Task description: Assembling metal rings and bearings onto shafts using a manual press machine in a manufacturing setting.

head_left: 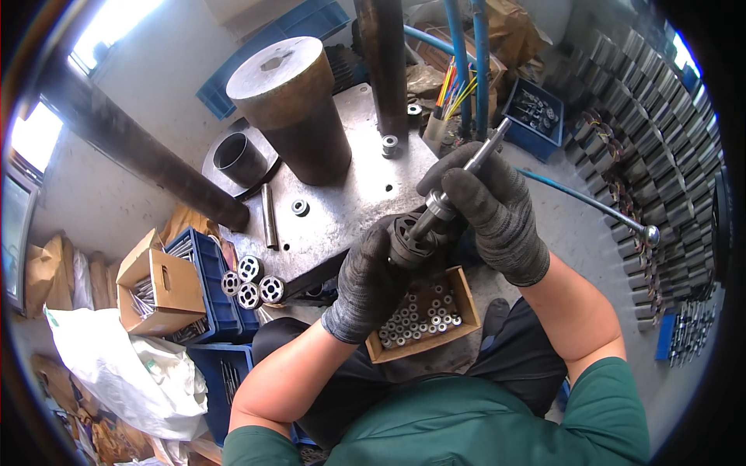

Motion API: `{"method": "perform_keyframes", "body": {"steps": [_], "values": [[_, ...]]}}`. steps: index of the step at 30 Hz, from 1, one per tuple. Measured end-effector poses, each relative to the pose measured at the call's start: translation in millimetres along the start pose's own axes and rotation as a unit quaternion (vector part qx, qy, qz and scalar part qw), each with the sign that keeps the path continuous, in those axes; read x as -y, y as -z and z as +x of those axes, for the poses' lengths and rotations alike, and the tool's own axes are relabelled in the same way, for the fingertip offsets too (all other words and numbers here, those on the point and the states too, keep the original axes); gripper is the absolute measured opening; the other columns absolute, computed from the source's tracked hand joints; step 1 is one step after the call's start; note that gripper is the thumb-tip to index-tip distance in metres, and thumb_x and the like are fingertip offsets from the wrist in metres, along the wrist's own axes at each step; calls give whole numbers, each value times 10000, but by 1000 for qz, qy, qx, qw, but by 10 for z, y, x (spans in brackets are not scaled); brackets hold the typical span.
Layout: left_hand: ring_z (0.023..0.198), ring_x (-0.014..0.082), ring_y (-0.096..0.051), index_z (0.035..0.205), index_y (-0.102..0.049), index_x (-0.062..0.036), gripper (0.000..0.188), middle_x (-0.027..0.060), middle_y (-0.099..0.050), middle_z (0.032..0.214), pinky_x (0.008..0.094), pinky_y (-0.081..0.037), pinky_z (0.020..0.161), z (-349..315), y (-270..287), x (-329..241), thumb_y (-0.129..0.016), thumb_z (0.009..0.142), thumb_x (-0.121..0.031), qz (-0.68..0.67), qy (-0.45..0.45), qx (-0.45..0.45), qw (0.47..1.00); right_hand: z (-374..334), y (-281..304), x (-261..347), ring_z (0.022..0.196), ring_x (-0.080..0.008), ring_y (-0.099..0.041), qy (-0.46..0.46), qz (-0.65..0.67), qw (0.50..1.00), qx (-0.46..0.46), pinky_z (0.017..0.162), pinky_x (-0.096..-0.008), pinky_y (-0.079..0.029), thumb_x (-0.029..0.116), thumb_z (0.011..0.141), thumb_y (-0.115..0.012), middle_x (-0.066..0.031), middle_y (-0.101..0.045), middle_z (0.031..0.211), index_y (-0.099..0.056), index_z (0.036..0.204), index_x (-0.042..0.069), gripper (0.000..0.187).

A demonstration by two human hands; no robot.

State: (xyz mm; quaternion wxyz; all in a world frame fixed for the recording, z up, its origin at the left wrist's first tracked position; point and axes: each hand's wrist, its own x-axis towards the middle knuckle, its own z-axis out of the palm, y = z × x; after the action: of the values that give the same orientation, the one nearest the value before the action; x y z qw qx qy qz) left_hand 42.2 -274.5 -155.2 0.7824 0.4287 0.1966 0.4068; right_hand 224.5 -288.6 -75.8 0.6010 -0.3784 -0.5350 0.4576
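Both of my hands wear dark grey gloves. A steel shaft (486, 151) slants up and to the right between them, with a shiny ring bearing (440, 204) on it. At its lower end is a round dark core with slots (404, 231). My left hand (364, 273) is wrapped round this core, its fingers partly hidden. My right hand (497, 211) closes its fingers on the shaft beside the bearing. Below them, a cardboard box (423, 351) holds many small ring bearings (404, 328). A loose bearing (300, 207) lies on the steel plate (338, 216) ahead.
A thick steel cylinder (311, 128), a short tube (239, 158) and a thin pipe (269, 217) stand or lie on the plate. Several slotted cores (249, 295) sit at left near blue crates (203, 272). A blue-handled lever (590, 196) crosses at right, before stacked metal parts (645, 155).
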Motion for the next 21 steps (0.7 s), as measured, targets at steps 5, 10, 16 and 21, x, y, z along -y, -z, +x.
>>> {"method": "perform_keyframes", "body": {"steps": [5,10,16,21], "values": [[995,230,-684,1379,-525,16,750,167,-672,1209,339,-542,908,-26,-126,-91,-454,997,-626,-161,67,-11,985,41,-23,-74,809,-57,-600,-23,29,999,-21,749,-241,-518,295,996,-691,-13,-666,935,-636,1108,60,266],[1016,234,-687,1378,-537,-55,798,142,-667,1201,366,-584,828,-14,-1,-5,-366,984,-728,-154,123,-13,980,89,13,-148,849,-95,-618,-70,-12,997,-14,803,-263,-518,385,988,-678,-39,-668,966,-650,1132,55,361],[576,218,-686,1271,-591,-65,771,160,-718,963,289,-559,498,8,62,-8,-387,968,-744,-190,159,-33,968,148,52,-131,778,-130,-654,-173,-18,983,59,710,-276,-537,384,962,-701,-71,-658,899,-643,1157,36,403],[683,158,-648,1246,-584,-35,612,149,-684,997,260,-530,559,110,309,8,-455,1025,-591,122,18,-48,991,228,97,-306,782,-108,-660,-71,-88,992,62,700,-268,-539,259,983,-685,-58,-678,877,-658,1161,37,286]]}}
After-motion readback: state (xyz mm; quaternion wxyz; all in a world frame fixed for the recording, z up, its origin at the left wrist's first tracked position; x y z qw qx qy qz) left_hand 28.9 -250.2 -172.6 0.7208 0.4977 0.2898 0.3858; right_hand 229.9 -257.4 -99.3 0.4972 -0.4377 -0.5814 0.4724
